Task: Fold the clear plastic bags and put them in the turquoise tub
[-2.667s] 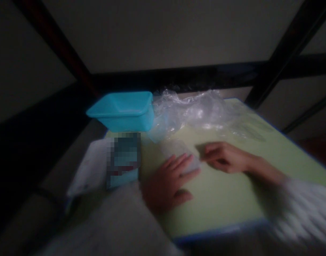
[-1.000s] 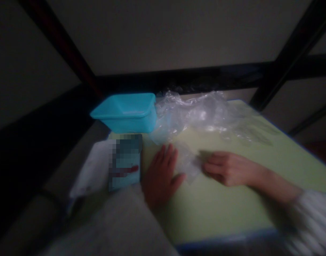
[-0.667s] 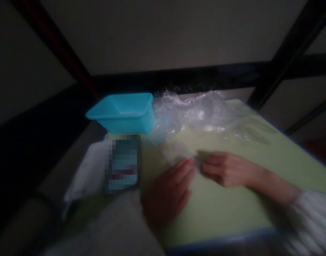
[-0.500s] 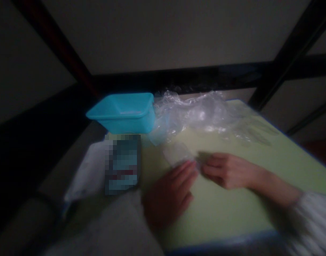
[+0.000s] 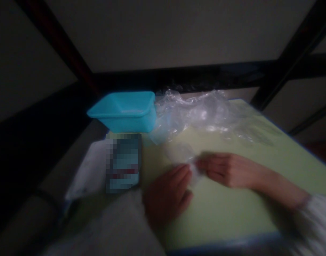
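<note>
A small clear plastic bag (image 5: 180, 151) lies on the pale yellow-green tabletop, partly under my hands. My left hand (image 5: 169, 193) rests flat across its near part, fingers stretched out and close together. From the right, my right hand (image 5: 226, 170) has its fingers closed at the bag's right edge, the tips touching my left fingers' side of the film. Blur hides the exact grip of the fingertips. Beyond both hands spreads a heap of crinkled clear plastic bags (image 5: 205, 113).
A turquoise plastic basin (image 5: 125, 122) stands at the back left of the table (image 5: 226, 217). In front of it lies a pixelated phone-like item (image 5: 125, 163), beside a white sheet or bag (image 5: 89, 167). A wall with dark beams rises behind.
My right fingertips have shifted slightly left over the bag. More of the bag's film shows between my hands, while my left hand has drawn back a little.
</note>
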The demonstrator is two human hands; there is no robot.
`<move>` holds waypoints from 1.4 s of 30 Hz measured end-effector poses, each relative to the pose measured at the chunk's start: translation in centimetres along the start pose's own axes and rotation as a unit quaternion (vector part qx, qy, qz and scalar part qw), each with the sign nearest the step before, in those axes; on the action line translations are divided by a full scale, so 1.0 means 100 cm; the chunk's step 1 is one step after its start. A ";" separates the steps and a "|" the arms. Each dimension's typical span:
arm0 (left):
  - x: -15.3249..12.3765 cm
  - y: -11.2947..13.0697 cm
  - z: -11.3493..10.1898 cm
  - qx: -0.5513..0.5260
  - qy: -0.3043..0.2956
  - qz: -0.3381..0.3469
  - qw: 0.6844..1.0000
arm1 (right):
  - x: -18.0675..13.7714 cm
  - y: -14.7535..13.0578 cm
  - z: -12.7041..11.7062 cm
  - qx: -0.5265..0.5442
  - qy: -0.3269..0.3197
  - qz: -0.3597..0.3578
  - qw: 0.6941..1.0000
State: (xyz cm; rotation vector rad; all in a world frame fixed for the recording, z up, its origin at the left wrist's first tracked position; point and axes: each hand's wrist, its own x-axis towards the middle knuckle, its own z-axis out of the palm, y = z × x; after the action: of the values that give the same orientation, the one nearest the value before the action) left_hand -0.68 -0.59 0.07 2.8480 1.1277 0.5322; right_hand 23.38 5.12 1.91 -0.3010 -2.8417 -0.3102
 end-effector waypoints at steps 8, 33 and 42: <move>0.002 -0.003 0.003 -0.012 0.003 0.000 1.000 | 0.004 -0.004 -0.001 0.050 0.023 0.008 0.998; 0.009 -0.004 -0.004 -0.136 0.040 -0.123 0.982 | 0.004 0.007 0.007 0.192 0.041 0.087 0.977; 0.022 -0.007 -0.013 -0.247 0.057 -0.280 0.926 | 0.009 0.007 0.009 0.333 0.081 0.238 0.909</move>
State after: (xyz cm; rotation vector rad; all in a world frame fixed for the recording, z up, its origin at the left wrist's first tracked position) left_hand -0.07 1.29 1.81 1.9761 1.4862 0.7987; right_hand 22.47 6.17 1.41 -0.7444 -2.4120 0.6841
